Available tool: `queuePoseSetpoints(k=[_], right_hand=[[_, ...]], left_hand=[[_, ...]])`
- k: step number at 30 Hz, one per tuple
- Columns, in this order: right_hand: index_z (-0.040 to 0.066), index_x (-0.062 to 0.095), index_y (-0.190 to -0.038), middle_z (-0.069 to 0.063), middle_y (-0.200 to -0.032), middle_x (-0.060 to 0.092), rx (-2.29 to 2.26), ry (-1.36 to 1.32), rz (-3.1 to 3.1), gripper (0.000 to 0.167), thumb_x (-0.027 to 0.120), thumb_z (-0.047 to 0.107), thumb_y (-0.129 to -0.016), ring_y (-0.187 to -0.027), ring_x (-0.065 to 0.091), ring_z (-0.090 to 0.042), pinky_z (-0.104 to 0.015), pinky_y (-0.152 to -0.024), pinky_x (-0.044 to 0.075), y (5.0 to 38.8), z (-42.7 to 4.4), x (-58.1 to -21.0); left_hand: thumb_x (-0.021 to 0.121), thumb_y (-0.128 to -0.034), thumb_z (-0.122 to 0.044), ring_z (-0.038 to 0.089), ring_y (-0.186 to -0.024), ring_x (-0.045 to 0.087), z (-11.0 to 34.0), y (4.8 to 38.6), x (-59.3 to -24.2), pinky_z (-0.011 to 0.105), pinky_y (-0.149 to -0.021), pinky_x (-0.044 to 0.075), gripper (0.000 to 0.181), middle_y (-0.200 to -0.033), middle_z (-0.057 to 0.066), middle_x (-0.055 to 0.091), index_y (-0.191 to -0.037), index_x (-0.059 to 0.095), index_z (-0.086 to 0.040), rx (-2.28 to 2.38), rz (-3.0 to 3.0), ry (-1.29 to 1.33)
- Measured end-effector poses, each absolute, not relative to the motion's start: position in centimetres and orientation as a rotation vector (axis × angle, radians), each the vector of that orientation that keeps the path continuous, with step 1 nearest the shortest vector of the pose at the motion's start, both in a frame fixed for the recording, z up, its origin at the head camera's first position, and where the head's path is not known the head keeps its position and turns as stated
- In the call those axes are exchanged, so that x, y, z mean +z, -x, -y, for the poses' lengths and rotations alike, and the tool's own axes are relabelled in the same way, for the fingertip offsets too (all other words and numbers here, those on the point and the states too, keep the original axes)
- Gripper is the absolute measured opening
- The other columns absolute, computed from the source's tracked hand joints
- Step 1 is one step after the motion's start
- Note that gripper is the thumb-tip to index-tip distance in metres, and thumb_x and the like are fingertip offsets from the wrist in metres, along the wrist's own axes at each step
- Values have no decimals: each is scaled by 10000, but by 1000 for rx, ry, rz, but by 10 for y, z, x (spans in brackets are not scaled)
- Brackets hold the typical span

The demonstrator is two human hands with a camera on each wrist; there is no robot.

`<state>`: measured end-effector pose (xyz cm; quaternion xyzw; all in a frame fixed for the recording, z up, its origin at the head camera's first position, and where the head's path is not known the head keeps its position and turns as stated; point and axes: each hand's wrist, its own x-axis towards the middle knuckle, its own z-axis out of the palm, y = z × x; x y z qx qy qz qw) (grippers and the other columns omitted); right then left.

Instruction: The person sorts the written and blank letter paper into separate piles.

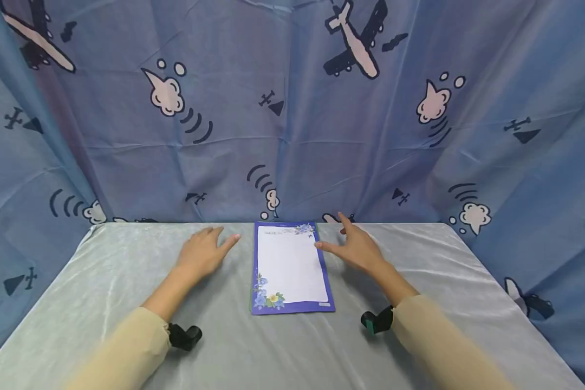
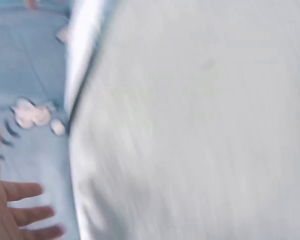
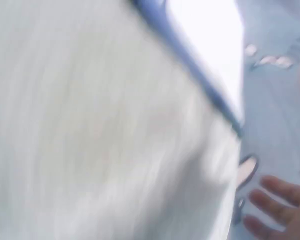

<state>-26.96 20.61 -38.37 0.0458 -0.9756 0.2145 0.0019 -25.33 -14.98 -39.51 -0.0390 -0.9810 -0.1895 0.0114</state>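
A writing pad (image 1: 292,271) with a purple border and blue flowers at two corners lies flat at the far middle of the table. A short line of writing runs along its top. To the left of the pad is my left hand (image 1: 202,253), fingers spread and holding nothing, with a gap between thumb and pad. My right hand (image 1: 358,249) is at the pad's right side, fingers spread; its thumb overlaps the pad's right edge in the head view, and whether it touches is unclear. The blurred right wrist view shows part of the pad (image 3: 207,35) and several extended fingers.
A pale cloth covers the table (image 1: 268,352). Behind it and at both sides hangs a blue curtain (image 1: 234,124) printed with planes and clouds. Each wrist carries a small black device, one at the left sleeve (image 1: 122,346) and one at the right sleeve (image 1: 439,336).
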Motion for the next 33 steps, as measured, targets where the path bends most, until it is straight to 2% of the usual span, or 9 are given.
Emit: queuePoseSetpoints(k=[2, 4, 7, 12, 16, 20, 25, 28, 33], right_hand=[[51, 409, -1531, -221, -1276, 671, 835, -89, 2993, 893, 706, 573, -871, -1039, 687, -345, -474, -845, 568, 268, -201, -386], [0, 576, -1379, -196, -1104, 727, 956, -46, 2942, 686, 741, 450, -888, -833, 697, -269, -369, -702, 558, 266, -196, -392], [-9, 711, -1178, -171, -1012, 743, 1050, -11, 2913, 476, 756, 368, -892, -767, 678, -211, -308, -644, 526, 264, -188, -405], [25, 742, -1128, -116, -984, 752, 1171, -14, 2851, 457, 817, 373, -841, -856, 672, -203, -323, -722, 534, 261, -175, -430], [43, 760, -1104, -86, -928, 750, 1277, -83, 2724, 397, 869, 272, -799, -790, 628, -145, -252, -710, 497, 257, -174, -447], [49, 783, -1036, -77, -859, 742, 1293, -129, 2624, 290, 871, 182, -793, -720, 572, -82, -190, -666, 458, 253, -177, -454], [52, 788, -988, -82, -836, 738, 1294, -136, 2594, 240, 870, 153, -787, -709, 567, -86, -188, -654, 454, 251, -179, -452], [51, 785, -1010, -79, -846, 737, 1290, -133, 2620, 257, 868, 156, -791, -713, 564, -86, -188, -657, 453, 251, -179, -451], [58, 746, -1141, -91, -870, 744, 1328, -108, 2608, 360, 854, 149, -810, -708, 564, -100, -185, -657, 456, 254, -182, -450]], left_hand=[[467, -1023, -553, 440, -1346, 523, 134, 250, -394, 603, -1099, 415, 674, -1446, 229, 568, -1434, 551, -25, -760, 3014, 97], [561, -1005, -453, 384, -1222, 631, 120, 248, -395, 548, -1020, 493, 553, -1319, 196, 670, -1341, 638, -20, -885, 2977, 79], [672, -954, -349, 317, -1086, 693, 102, 246, -400, 492, -940, 542, 456, -1190, 162, 733, -1262, 694, -13, -999, 2932, 50], [752, -899, -246, 279, -1015, 667, 88, 245, -416, 466, -922, 540, 441, -1147, 169, 726, -1239, 689, 27, -1124, 2839, 18], [776, -865, -158, 252, -955, 636, 88, 242, -434, 427, -855, 524, 425, -1146, 162, 695, -1251, 688, -1, -1201, 2730, 18], [799, -842, -117, 204, -893, 629, 89, 242, -450, 347, -797, 491, 360, -1068, 108, 707, -1189, 725, -52, -1248, 2620, 18], [811, -838, -131, 220, -910, 656, 90, 242, -458, 378, -808, 509, 289, -1039, 86, 740, -1118, 757, -81, -1236, 2570, 70], [820, -832, -147, 245, -962, 657, 89, 243, -459, 417, -847, 525, 317, -1082, 113, 719, -1132, 750, -69, -1218, 2576, 49], [834, -825, -182, 263, -1025, 652, 88, 248, -458, 438, -902, 523, 378, -1138, 122, 707, -1171, 733, -69, -1208, 2582, 34]])
